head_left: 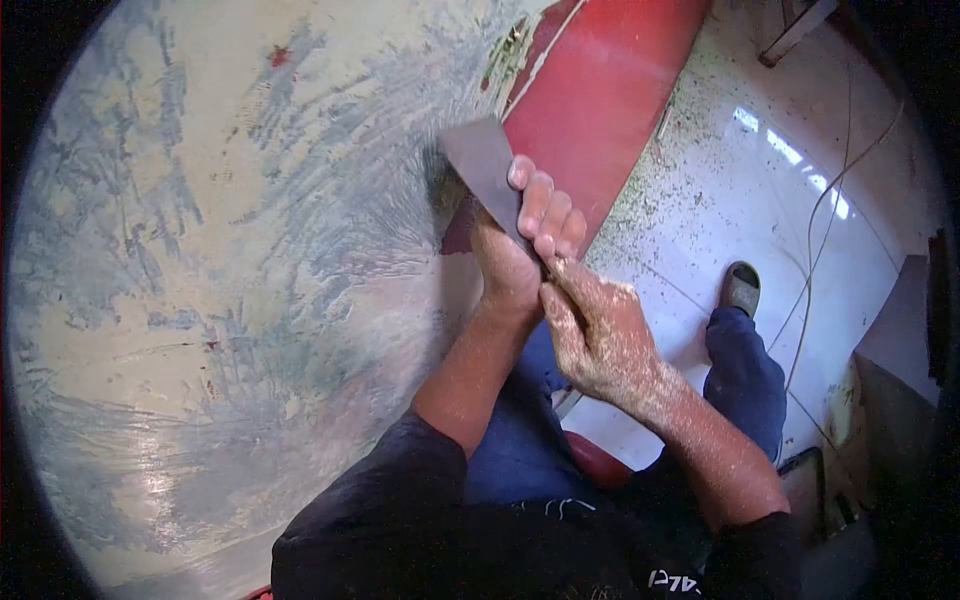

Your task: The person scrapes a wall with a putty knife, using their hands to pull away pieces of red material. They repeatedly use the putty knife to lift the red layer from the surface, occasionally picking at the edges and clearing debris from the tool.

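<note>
A flat, dark grey strip, broad at its upper end and narrow lower down, lies across the palm of my left hand. The fingers of my left hand are curled round its right edge. My right hand, coated in pale dust, has thumb and forefinger pinched at the strip's lower end, against the heel of my left hand. The exact grip there is partly hidden. Both hands are over the edge of a large surface smeared cream and grey-green.
A red panel runs beyond the hands. Crumbs are scattered on the white tiled floor, where a thin cable trails. A sandaled foot is at the right. Dark objects stand at the right edge.
</note>
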Demonstrator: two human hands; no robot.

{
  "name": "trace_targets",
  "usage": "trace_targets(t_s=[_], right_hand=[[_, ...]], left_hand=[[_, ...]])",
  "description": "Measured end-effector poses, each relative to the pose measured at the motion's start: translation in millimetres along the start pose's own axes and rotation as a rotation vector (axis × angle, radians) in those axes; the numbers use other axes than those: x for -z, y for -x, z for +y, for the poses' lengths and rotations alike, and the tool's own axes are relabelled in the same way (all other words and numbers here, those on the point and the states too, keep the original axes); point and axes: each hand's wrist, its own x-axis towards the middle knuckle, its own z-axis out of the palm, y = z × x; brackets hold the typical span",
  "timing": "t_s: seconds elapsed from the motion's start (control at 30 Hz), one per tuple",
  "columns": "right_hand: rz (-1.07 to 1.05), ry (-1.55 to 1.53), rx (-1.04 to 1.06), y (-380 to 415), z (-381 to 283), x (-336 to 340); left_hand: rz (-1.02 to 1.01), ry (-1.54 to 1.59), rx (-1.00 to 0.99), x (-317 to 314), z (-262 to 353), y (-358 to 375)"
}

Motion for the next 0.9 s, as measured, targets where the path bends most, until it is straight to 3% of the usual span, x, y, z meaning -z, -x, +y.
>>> trace_targets(t_s=[0.1,0.2,0.33,0.47,0.57,0.73,0.9], right_hand=[[0.018,-0.052,0.009,2.3,-0.8,2.1],[-0.047,-0.029,-0.048,-2.5,2.3,5.8],[-0.041,-0.018,0.008,-3.4,4.4,11.5],[-0.089,-0.052,-0.04,-4.2,10.5,15.1],[-0.082,-0.067,-0.037,-3.3,4.3,21.1],[-0.117,-0.07,-0.061,-13.8,5.4,25.2],[-0.12,-0.095,-0.043,-10.9,10.9,27.9]], left_hand=[[-0.057,0.02,-0.005,-0.2,-3.7,2.1],[0.053,0.047,-0.015,-0.6,-3.4,-5.7],[-0.054,0.016,-0.047,0.7,-9.1,1.5],[0.051,0.018,-0.067,3.1,-10.6,-6.5],[-0.079,-0.008,-0.079,3.0,-15.4,-1.2],[0.107,-0.062,-0.095,-9.0,-12.8,-11.4],[0.011,0.016,-0.107,0.7,-14.9,-11.1]])
